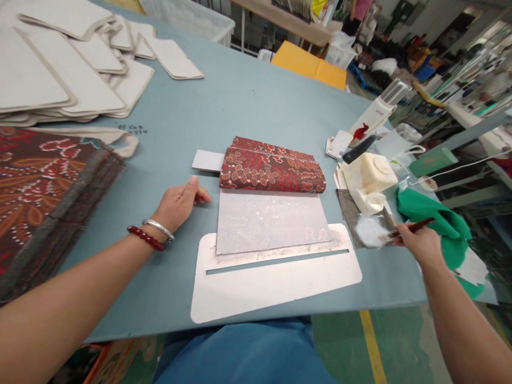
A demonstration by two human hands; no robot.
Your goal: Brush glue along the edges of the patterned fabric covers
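Observation:
My right hand (422,245) grips a brush (420,225) by its dark red-brown handle. The brush's bristles touch a white paste (372,230) spread on a grey-brown scrap (349,208). Over the table, my left hand (180,202) is half curled, thumb apart from the fingers, with nothing visible in it. Just right of it lies a folded patterned brown-red fabric (276,168), its pale underside (272,221) spread toward me. A white board tab (208,160) sticks out at the fabric's left. Partly under the fabric is a white slotted template (276,288).
Patterned fabric pieces (48,192) are stacked at left, with cream padded panels (76,69) behind. At right stand a cream plastic container (376,173), a white box (374,114), a black-handled tool (360,149) and green cloth (436,218). A yellow sheet (308,64) lies beyond the far edge.

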